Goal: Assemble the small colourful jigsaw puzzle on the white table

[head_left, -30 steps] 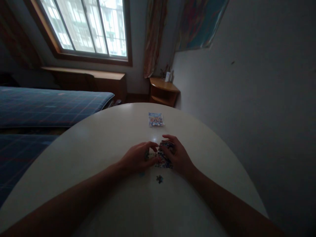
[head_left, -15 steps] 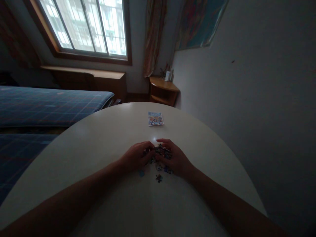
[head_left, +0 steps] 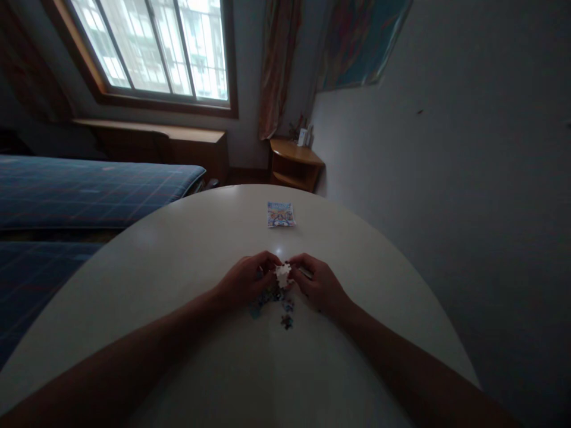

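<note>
Between my two hands stand a few white-backed jigsaw puzzle pieces (head_left: 283,275), pale side towards me. My left hand (head_left: 250,278) is curled, with its thumb and fingertips at the left edge of these pieces. From the right, my right hand (head_left: 319,284) closes its thumb and fingers on their other edge. Beneath lies a small heap of loose, dark and blue printed puzzle pieces (head_left: 271,295), partly hidden by my left hand. A single dark piece (head_left: 286,321) rests nearer to me, and a blue piece (head_left: 254,312) lies below my left wrist.
A small printed picture sheet (head_left: 281,214) lies farther back on the round white table (head_left: 200,238). Past the table's left edge is a blue plaid mattress (head_left: 102,187). A corner shelf (head_left: 297,153) stands behind, and a wall (head_left: 423,196) rises on the right.
My hands had cupped a pile of printed pieces. The pieces between my fingers now show white backs, and loose ones lie below. My right hand has narrowed its grip.
</note>
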`<state>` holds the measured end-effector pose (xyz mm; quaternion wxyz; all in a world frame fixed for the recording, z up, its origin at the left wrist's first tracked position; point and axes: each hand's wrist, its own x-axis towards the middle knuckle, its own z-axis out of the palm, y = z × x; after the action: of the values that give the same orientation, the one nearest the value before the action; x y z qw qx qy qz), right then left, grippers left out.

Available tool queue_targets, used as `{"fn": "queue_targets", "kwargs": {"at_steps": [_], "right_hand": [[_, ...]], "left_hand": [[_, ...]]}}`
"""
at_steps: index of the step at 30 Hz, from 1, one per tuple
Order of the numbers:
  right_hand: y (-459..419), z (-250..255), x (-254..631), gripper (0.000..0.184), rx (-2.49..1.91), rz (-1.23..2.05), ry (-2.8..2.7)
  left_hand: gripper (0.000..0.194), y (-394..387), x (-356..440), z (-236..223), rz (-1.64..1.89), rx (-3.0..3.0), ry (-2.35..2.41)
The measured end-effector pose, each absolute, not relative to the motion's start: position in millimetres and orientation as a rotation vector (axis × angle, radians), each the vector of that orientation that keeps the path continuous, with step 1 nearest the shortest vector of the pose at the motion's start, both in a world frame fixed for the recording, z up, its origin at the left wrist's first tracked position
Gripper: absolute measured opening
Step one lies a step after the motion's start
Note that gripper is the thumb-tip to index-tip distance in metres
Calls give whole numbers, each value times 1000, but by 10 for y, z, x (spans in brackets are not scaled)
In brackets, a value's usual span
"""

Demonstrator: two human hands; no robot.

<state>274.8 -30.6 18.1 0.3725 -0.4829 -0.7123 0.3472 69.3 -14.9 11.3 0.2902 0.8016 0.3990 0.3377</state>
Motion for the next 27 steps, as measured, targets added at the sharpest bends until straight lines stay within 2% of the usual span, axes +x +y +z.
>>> {"fn": "queue_targets", "kwargs": {"at_steps": [7,15,19,27], "right_hand": [[-278,179,2770,22,-1231,863,-1820],[-304,203,2774,35,-1310,874,-1790],[-320,220,2768,29,-1242,887,-1860],[-313,206,2780,22,-1160,900,-1882]], "left_hand": [[18,-142,706,139,853,2164,1163],[17,-131,697,156,814,2235,1176],[27,-121,705,142,791,2306,1213],[27,-124,702,117,817,2284,1196]]}}
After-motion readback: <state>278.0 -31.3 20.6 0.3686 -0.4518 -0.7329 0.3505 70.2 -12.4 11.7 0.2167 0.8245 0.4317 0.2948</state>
